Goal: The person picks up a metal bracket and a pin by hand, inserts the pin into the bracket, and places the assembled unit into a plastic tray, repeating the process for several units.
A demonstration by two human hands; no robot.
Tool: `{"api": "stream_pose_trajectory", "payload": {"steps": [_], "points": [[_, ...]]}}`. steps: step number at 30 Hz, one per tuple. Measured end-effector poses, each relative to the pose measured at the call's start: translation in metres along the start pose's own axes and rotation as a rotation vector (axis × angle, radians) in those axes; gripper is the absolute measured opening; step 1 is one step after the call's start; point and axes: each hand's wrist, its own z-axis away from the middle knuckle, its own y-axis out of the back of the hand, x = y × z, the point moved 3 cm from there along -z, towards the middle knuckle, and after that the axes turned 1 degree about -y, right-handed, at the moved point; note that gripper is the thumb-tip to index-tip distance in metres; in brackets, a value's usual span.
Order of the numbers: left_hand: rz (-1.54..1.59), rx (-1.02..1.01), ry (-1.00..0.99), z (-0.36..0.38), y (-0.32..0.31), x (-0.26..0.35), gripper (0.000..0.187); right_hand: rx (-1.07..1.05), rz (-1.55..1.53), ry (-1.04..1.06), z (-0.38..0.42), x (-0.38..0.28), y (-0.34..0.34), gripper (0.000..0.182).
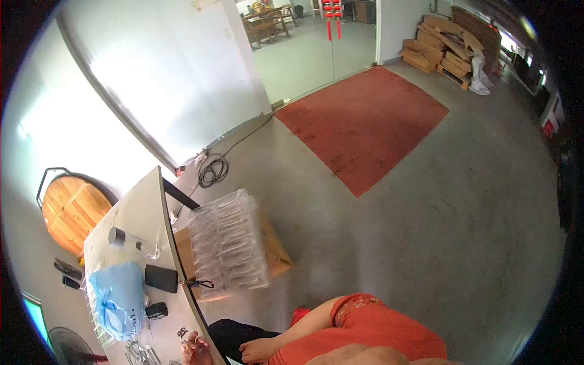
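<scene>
The place looks like a small workshop or packing room. Cardboard is piled on a pallet at upper right; clear plastic trays stand stacked by a worktable at lower left.

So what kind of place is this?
Probably a workshop or packing room: clear plastic trays are stacked over a cardboard box beside the worktable, and scrap cardboard is piled by the wall.

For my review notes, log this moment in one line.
Hand at table edge | small piece close by, hold unclear | blue bag on table
</scene>
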Motion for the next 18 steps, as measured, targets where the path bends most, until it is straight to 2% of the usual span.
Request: {"api": "stream_pose_trajectory", "payload": {"steps": [1,2,4,5,8,10,12,13,16,18], "points": [[0.018,0.143,0.011,-0.002,-0.026,0.002,0.023,0.001,0.011,0.012,0.003,0.002,0.002,0.018],[0.013,0.156,0.006,-0.002,-0.038,0.004,0.023,0.003,0.023,0.023,0.001,0.000,-0.001,0.018],[0.129,0.449,0.043,-0.001,-0.048,0.005,0.023,0.006,0.051,0.046,0.002,-0.001,-0.007,0.018],[0.005,0.484,0.048,-0.010,-0.074,0.011,0.023,0.007,0.062,0.058,-0.007,-0.001,-0.009,0.018],[-0.001,0.481,0.041,-0.013,-0.075,0.008,0.023,-0.057,0.042,0.034,-0.010,-0.018,0.006,0.020],[-0.033,0.566,0.034,-0.023,-0.101,0.012,0.022,-0.127,0.003,0.005,-0.015,-0.019,0.000,0.024],[-0.028,0.742,0.055,-0.022,-0.105,0.012,0.018,-0.177,0.132,0.029,-0.018,-0.011,-0.018,0.029],[-0.007,0.629,0.056,-0.019,-0.097,0.013,0.019,-0.203,0.128,0.043,-0.019,-0.013,-0.019,0.029],[0.017,0.678,0.055,-0.013,-0.091,0.007,0.014,-0.287,0.183,0.071,-0.022,-0.018,-0.028,0.029],[0.132,0.674,-0.028,-0.014,-0.095,0.006,0.011,-0.128,0.301,0.211,-0.024,-0.022,-0.035,0.016]]}}
